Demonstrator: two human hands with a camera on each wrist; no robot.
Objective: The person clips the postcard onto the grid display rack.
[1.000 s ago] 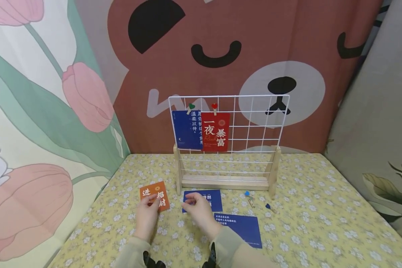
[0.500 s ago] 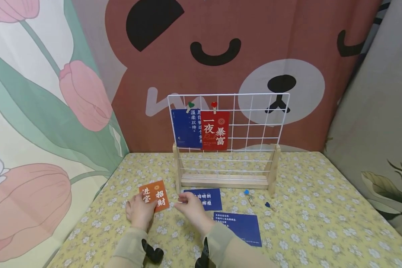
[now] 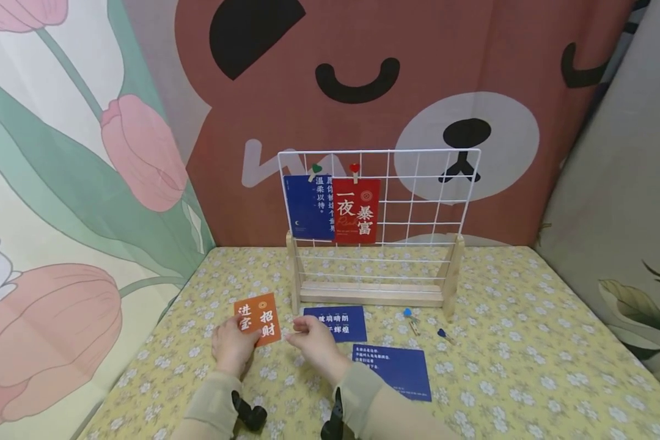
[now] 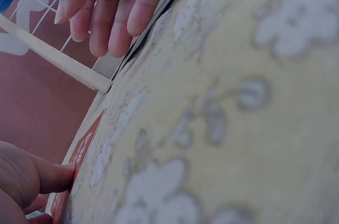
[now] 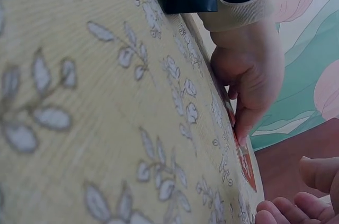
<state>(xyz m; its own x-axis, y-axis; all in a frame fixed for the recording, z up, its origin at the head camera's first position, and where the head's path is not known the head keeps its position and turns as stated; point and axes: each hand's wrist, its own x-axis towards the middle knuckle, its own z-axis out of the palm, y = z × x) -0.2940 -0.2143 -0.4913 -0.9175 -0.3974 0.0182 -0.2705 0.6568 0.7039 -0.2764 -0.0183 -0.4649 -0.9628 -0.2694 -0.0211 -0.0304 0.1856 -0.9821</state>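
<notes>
On the floral cloth lies an orange card [image 3: 269, 315] with white characters. My left hand [image 3: 233, 347] grips its lower left part, thumb on top, as the left wrist view also shows at the card [image 4: 85, 147]. My right hand [image 3: 320, 345] hovers just right of it with relaxed fingers, holding nothing, and covers the left part of a blue card [image 3: 352, 322]. Behind stands a white wire grid [image 3: 418, 200] on a wooden base, with a blue card [image 3: 305, 211] and a red card [image 3: 370, 214] clipped on by a green heart clip [image 3: 316, 169] and a red heart clip [image 3: 354, 168].
Another blue card [image 3: 404, 373] lies at the front, partly behind my right sleeve. Near the base's right end are a light blue heart clip [image 3: 409, 313] and a dark blue heart clip [image 3: 442, 333]. Printed curtains [image 3: 286, 98] hang behind and at both sides.
My left hand has shifted left, from over the orange card's lower middle to its lower left edge. My right hand has moved slightly left, uncovering more of the blue card's characters.
</notes>
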